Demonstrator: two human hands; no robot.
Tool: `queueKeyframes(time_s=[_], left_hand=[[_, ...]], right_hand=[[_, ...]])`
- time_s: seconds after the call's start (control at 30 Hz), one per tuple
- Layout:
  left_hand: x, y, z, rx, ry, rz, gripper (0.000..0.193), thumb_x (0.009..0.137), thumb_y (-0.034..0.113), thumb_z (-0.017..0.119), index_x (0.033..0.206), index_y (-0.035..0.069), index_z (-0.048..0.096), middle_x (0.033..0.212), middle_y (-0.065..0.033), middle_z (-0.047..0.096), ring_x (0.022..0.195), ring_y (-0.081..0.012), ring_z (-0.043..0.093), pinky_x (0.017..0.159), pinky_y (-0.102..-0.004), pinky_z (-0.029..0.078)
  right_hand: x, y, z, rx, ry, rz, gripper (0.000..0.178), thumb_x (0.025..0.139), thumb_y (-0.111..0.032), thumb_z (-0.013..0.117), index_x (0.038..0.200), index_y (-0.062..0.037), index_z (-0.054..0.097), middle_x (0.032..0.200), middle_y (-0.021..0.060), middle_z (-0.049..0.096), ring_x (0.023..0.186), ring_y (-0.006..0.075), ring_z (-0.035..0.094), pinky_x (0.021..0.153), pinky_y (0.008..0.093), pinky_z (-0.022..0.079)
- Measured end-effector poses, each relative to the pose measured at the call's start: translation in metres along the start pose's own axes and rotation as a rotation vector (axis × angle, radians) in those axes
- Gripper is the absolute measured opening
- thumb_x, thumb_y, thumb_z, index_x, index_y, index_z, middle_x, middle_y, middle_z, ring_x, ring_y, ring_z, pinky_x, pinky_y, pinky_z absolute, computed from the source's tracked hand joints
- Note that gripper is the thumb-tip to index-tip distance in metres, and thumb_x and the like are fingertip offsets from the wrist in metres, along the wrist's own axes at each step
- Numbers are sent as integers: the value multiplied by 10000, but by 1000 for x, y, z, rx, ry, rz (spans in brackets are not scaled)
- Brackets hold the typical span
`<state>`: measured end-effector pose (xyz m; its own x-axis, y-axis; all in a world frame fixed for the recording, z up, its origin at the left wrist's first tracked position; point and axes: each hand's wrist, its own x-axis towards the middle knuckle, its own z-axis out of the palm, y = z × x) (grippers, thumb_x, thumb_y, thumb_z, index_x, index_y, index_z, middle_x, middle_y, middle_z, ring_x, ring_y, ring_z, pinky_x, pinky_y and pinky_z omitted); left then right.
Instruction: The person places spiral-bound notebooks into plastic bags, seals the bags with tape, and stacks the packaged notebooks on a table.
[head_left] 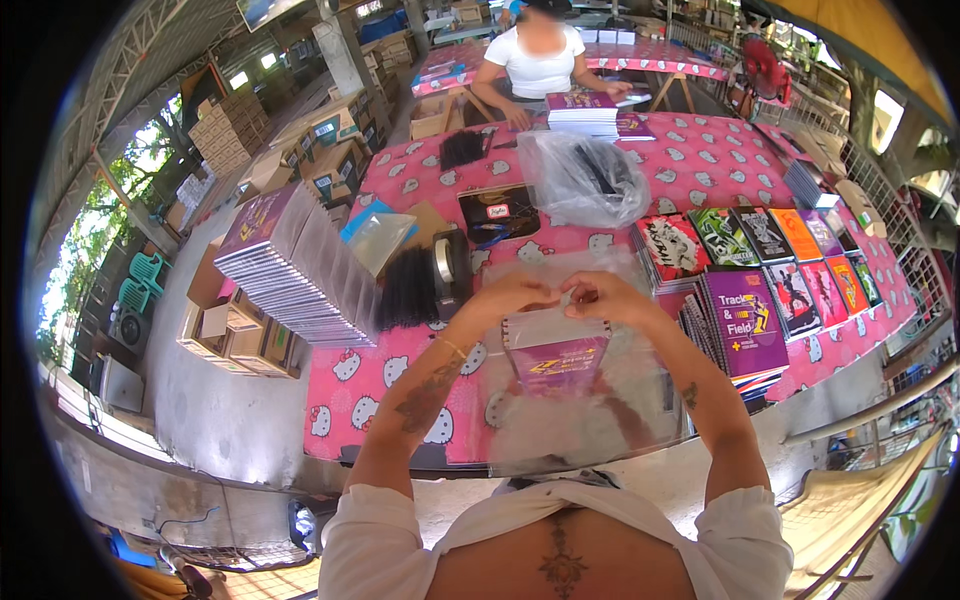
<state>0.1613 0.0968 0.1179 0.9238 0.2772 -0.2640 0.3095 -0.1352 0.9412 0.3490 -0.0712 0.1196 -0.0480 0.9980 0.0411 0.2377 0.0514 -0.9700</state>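
A purple notebook (556, 358) sat partway inside a clear plastic sleeve (590, 400), held up over the near edge of the pink table (345, 395), and everything else is placed from that notebook. Just above its top edge the left hand (513, 295) and the right hand (598, 294) met, each with its fingers pinched together on the sleeve's open mouth, which hid the exact contact of the fingertips. To do this step well, it seemed wise to keep both pinches level and pull the mouth taut, so the spiral edge would not snag the thin film, and to let the notebook's own weight settle it squarely toward the bottom. Left of the notebook lay a fanned stack of notebooks (290, 265), with a tape dispenser (450, 265) between that stack and the hands. Right of it, touching the sleeve's side, stood piles of purple books (745, 320), and beyond them a row of coloured covers (770, 235). Farther behind the notebook lay a crumpled clear bag (583, 180), and beyond that a person in a white top (540, 65) worked at another pile (582, 112).
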Motion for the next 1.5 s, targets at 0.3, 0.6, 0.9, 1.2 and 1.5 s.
queueKeyframes(time_s=[0.3, 0.6, 0.9, 1.2, 1.5], left_hand=[[-51, -135, -96, 261, 1026, -185, 290, 848, 320, 722, 918, 39, 739, 794, -108, 695, 706, -258, 647, 657, -367, 551], [-77, -179, -44, -1034, 890, 234, 120, 885, 177, 671, 920, 74, 721, 804, -36, 686, 600, -195, 607, 637, -349, 539], [-57, 54, -43, 1071, 364, 499, 204, 825, 290, 705, 806, 87, 718, 785, -76, 710, 763, -311, 670, 738, -407, 506], [50, -44, -46, 292, -496, -25, 409, 939, 398, 637, 1127, 36, 640, 1052, -42, 660, 1078, -132, 574, 912, -341, 444], [-83, -92, 53, -534, 224, 153, 727, 873, 294, 744, 1453, 41, 386, 1403, -99, 517, 1147, -172, 582, 982, -321, 453]], right_hand=[[0, -1, 14, -109, 169, -40, 316, 859, -146, 747, 1133, -27, 643, 854, 49, 698, 778, 102, 620, 668, 278, 486], [-2, -10, 13, -157, 166, 38, 319, 860, -147, 738, 1140, -28, 642, 858, 51, 698, 769, 107, 621, 673, 278, 490], [-10, -5, 13, -165, 242, 45, 331, 858, -127, 723, 1158, -31, 624, 827, 52, 688, 736, 115, 616, 653, 297, 486], [-6, -34, 26, -343, 266, 68, 443, 829, -150, 746, 1229, -43, 588, 943, 82, 688, 747, 148, 647, 682, 336, 514], [-77, 64, 43, -30, 399, -169, 979, 780, -288, 838, 1536, -51, 263, 1540, 128, 335, 1426, 267, 328, 1178, 411, 255]])
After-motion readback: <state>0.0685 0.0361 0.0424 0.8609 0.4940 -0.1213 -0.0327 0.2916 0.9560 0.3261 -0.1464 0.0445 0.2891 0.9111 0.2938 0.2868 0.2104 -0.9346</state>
